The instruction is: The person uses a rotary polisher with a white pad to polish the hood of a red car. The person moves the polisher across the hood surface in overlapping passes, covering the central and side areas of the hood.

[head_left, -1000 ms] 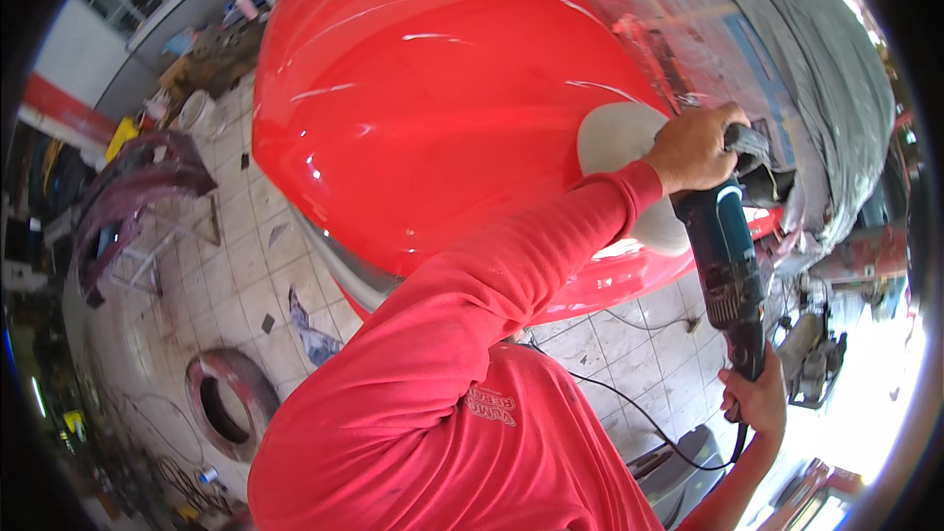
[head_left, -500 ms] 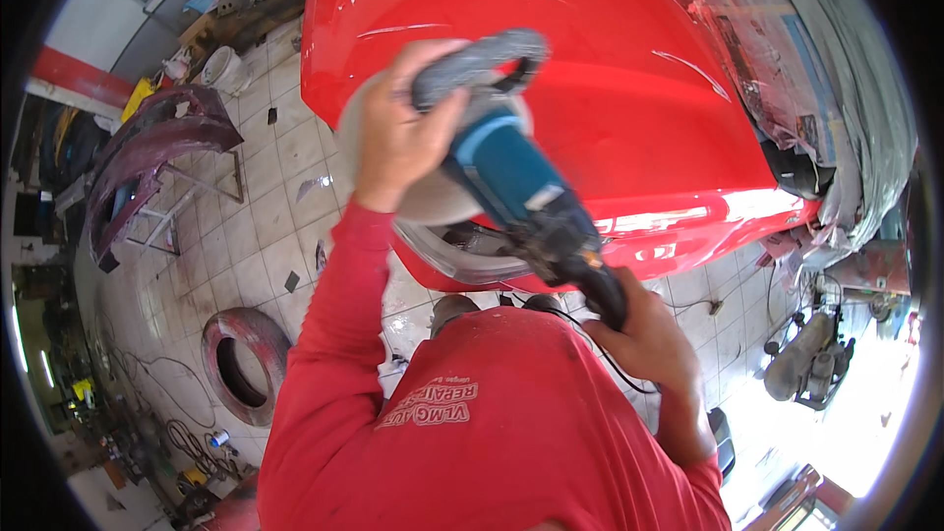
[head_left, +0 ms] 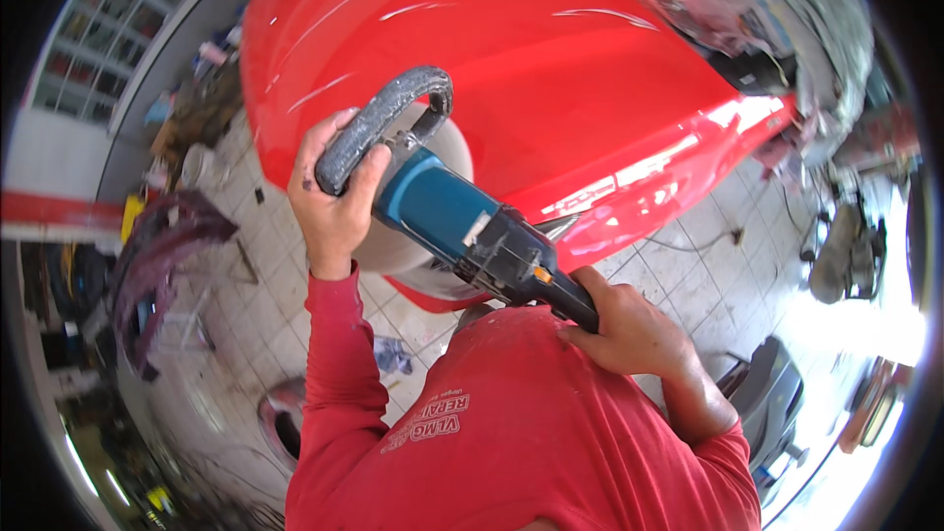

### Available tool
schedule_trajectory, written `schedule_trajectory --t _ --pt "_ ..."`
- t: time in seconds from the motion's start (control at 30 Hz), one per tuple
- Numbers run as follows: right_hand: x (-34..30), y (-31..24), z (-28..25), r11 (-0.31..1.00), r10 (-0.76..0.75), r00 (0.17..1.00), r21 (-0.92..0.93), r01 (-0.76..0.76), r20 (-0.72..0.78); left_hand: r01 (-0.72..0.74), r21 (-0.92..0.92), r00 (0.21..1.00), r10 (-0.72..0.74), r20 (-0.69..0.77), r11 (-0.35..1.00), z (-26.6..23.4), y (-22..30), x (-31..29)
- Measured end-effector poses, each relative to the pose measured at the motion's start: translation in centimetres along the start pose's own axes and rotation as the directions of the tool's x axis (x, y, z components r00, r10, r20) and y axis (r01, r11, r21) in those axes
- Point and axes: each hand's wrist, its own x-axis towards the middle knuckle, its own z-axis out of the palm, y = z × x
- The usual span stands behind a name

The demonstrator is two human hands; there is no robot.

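A teal and black power polisher (head_left: 442, 206) lies slantwise across the view, gripped in both my hands. My left hand (head_left: 336, 192) is wrapped round its dark looped front handle (head_left: 379, 123). At the rear, my right hand (head_left: 634, 326) closes round the black grip near my shirt. Under the tool's head, a broad pale round polishing pad (head_left: 386, 254) is partly hidden by the body. It overlaps the front corner of a glossy red car body (head_left: 551, 128), above a headlight (head_left: 447, 283). Whether the pad touches the paint I cannot tell.
Covering sheets (head_left: 831, 49) drape the car at right. A dark maroon bumper (head_left: 162, 261) rests on a stand at left. A tyre (head_left: 280, 418) lies on the tiled floor near my left arm. A cable (head_left: 688, 248) crosses the floor at right, near a compressor-like machine (head_left: 841, 251).
My view has turned, and the surroundings have shifted in it. The polisher and both hands have moved relative to the car's corner. Both hands keep their hold.
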Motion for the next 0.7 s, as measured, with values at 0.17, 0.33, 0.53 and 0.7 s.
schedule_trajectory --t 0.17,0.33,0.53,0.7 --pt "-5.9 2.9 -5.4 0.975 0.218 0.964 0.072 -0.209 -0.154 -0.078 -0.163 0.978 0.107 0.181 0.983 12.3 2.6 4.7" --pt "-9.3 8.0 -8.0 0.952 0.264 0.870 0.259 -0.165 -0.416 -0.099 -0.379 0.918 0.231 0.321 0.920 27.2 5.7 9.3" --pt "-11.9 12.4 -11.9 0.857 0.488 0.727 0.426 -0.291 -0.484 -0.170 -0.501 0.846 0.387 0.368 0.848 40.6 9.7 11.3" --pt "-12.2 11.7 -12.3 0.788 0.578 0.693 0.517 -0.335 -0.431 -0.174 -0.518 0.843 0.399 0.360 0.837 42.0 9.4 11.2"
